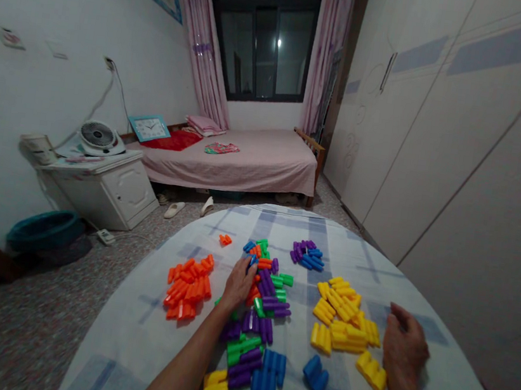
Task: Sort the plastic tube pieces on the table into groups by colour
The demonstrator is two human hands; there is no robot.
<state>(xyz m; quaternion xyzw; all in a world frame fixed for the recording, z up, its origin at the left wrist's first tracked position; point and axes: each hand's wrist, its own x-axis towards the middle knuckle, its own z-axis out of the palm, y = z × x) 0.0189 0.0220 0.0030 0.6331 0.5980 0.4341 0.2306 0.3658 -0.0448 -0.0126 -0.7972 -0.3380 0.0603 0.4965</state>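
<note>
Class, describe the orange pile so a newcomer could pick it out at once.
Find the table with the pale checked cloth, then the left hand reaching over it. The orange pile lies just to the left of that hand. It is all one colour, unlike the mixed heap on the hand's other side, and far bigger than the small orange bit beyond it.

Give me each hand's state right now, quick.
Left hand: at a blue piece; whether gripping it cannot be told.
Right hand: loosely open beside the yellow pieces, nothing visibly held.
</note>
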